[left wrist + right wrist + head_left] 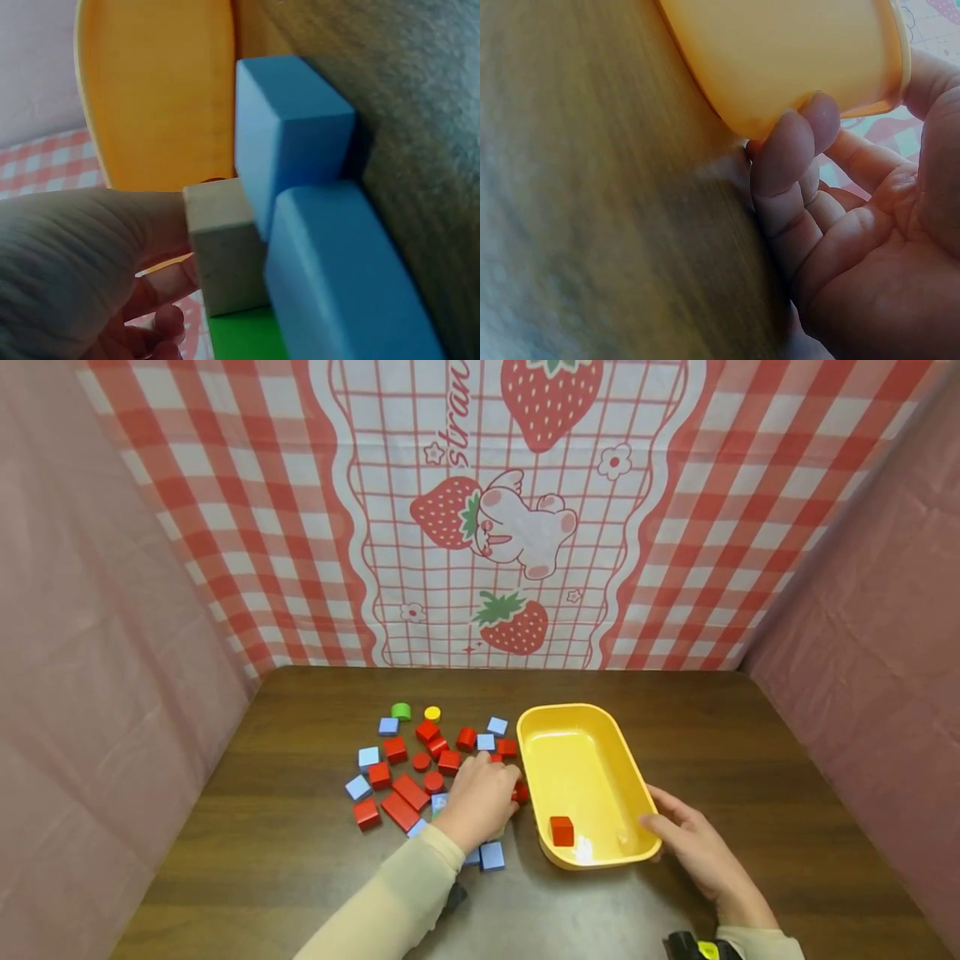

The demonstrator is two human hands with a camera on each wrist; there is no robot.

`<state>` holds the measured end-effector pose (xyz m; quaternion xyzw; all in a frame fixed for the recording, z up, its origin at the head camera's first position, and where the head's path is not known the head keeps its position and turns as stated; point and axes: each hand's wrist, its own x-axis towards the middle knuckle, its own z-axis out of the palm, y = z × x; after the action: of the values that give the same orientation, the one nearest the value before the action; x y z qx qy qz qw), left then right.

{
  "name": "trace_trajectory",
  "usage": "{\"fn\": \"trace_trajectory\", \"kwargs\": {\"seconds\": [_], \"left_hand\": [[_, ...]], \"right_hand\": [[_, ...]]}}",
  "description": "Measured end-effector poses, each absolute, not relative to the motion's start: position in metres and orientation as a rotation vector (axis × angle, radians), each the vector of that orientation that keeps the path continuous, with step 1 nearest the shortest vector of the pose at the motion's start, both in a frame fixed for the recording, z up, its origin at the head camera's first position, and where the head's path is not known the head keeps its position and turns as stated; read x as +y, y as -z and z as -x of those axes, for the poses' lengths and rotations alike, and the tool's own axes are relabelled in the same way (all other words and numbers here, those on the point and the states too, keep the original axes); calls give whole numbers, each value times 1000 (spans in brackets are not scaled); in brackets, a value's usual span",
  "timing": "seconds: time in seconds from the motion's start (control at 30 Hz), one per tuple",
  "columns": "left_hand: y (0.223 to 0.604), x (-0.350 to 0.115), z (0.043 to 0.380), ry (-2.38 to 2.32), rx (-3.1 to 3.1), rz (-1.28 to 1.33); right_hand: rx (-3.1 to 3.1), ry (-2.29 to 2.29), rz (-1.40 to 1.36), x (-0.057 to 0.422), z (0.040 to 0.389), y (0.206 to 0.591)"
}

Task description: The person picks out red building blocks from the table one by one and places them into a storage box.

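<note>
My left hand [480, 797] is low over the loose blocks, its thumb and forefinger at either side of a red block [521, 791] beside the tray. In the left wrist view the thumb tip is hidden behind a plain wooden block [229, 251], close to blue blocks [300, 127] and a green block [247, 337]. My right hand [693, 843] grips the near right corner of the yellow tray [630, 760], thumb over the rim and fingers [784, 150] against the outer wall. One red cube [562, 832] lies inside the tray.
Several red blocks [411, 792] and light blue blocks [358, 788] are spread left of the tray. A green arch-shaped block [401, 712] and a yellow round block [432, 714] lie at the back. Cloth curtains [300, 527] enclose the wooden table [247, 827].
</note>
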<state>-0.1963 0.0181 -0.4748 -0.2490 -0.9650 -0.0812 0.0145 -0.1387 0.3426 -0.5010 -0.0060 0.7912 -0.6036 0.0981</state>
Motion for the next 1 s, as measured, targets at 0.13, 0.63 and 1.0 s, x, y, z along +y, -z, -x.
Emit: {"fn": "trace_trajectory", "kwargs": {"seconds": [0.13,0.63,1.0], "left_hand": [[474,17,195,255,-2986,759],[436,43,174,376,-2773,820],[451,64,179,313,-2998,765]], "right_hand": [[2343,1777,8,342,139,502],[2337,1786,5,342,138,503],[2353,1783,13,342,139,503]]}}
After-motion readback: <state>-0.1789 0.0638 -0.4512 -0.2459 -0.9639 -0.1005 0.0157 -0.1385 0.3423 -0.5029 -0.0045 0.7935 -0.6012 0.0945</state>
